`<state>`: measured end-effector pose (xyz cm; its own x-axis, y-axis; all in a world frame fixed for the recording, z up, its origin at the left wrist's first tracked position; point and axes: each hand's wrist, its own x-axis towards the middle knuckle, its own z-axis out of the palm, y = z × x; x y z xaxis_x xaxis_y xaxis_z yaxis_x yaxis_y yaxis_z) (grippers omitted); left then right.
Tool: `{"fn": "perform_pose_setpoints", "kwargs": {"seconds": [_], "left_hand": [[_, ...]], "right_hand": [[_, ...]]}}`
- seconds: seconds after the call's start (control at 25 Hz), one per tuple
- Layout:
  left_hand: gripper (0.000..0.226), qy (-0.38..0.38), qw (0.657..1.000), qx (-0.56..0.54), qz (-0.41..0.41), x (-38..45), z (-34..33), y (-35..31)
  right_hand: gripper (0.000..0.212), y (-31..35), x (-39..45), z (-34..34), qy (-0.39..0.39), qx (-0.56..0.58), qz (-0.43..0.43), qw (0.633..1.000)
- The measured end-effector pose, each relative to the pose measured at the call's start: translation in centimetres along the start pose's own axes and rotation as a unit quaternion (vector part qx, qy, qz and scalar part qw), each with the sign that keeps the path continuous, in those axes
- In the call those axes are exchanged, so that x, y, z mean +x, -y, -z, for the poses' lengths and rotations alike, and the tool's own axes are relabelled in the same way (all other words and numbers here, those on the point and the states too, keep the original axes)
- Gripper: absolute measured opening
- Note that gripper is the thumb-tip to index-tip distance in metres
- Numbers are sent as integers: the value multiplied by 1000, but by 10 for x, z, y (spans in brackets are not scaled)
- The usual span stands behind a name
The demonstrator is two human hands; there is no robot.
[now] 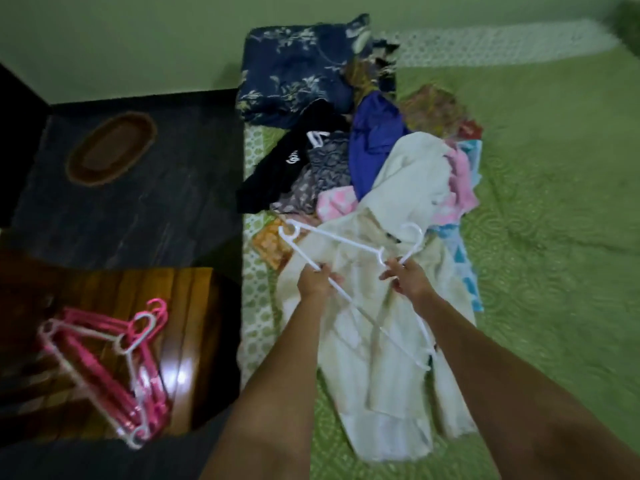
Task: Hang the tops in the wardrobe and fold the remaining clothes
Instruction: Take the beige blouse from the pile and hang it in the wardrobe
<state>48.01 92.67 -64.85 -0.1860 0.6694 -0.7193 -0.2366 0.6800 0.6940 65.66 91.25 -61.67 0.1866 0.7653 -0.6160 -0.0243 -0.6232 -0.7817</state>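
A cream top [377, 344] lies spread along the left part of the green bed [554, 237]. Above it I hold a white plastic hanger [341, 242]. My left hand [317, 280] grips the hanger's lower bar near its left end. My right hand [407, 277] pinches the hanger near its hook. A pile of clothes [363, 161] lies beyond: a black garment, a blue one, patterned and pink pieces.
A wooden stool [194, 306] at the lower left carries several pink and white hangers [114, 368]. A dark floor with an oval brown mat [110, 148] lies beyond it. A navy floral pillow [294, 71] sits at the head of the bed.
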Motion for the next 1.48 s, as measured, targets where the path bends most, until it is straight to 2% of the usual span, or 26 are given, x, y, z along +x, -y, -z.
{"fn": "perform_pose_setpoints", "kwargs": {"seconds": [0.08,0.12,0.16,0.2,0.24,0.28,0.4,0.48,0.56,0.64,0.72,0.8,0.88,1.0,1.04,1.08,1.16,1.24,1.32,1.4,1.48], "left_hand": [[14,55,984,160,-57,-6,-69,12],[21,85,949,285,-105,-7,-91,16],[31,120,881,428,-160,-5,-109,19],[38,148,798,548,-203,-1,-121,20],[43,165,719,636,-227,7,-132,20],[48,171,669,689,-221,16,-138,18],[62,141,561,799,-166,41,-139,8],[65,128,459,854,-208,51,-138,2],[64,147,370,870,-290,55,-142,-1],[60,171,325,877,-310,60,-150,4],[53,142,327,896,-264,60,-160,10],[41,64,336,907,-244,60,-168,16],[27,3,361,903,-234,52,-167,16],[20,-93,434,860,-253,39,-157,5],[20,-134,472,833,-255,35,-152,-1],[24,-152,525,806,-229,32,-149,-6],[41,-153,596,768,-176,28,-145,-12],[56,-141,611,762,-161,17,-146,-18],[70,-91,642,751,-125,1,-151,-23],[80,-29,648,753,-111,-28,-157,-27],[84,43,621,768,-152,-70,-160,-36]], "right_hand": [[23,-1,20,76,-76,4,-1,997],[26,-4,30,107,-103,7,-4,995],[29,-7,41,134,-123,10,-6,992],[33,-13,51,156,-132,9,-7,991],[37,-18,62,174,-135,6,-10,991],[39,-24,70,186,-133,4,-9,991],[38,-40,88,201,-117,0,-2,993],[38,-50,95,202,-106,6,3,994],[37,-57,99,202,-95,21,4,995],[35,-59,102,204,-90,37,4,995],[33,-58,104,206,-86,42,1,995],[31,-55,106,209,-86,44,1,995],[31,-54,107,211,-91,46,5,995],[30,-55,103,215,-83,30,28,996],[30,-56,101,215,-74,18,36,996],[31,-57,100,215,-65,2,40,997],[33,-57,99,210,-43,-26,49,998],[32,-49,94,200,-26,-66,66,995],[31,-31,87,182,-20,-101,82,991],[30,-9,72,161,-21,-106,98,989],[29,15,48,142,-11,-119,124,985]]}}
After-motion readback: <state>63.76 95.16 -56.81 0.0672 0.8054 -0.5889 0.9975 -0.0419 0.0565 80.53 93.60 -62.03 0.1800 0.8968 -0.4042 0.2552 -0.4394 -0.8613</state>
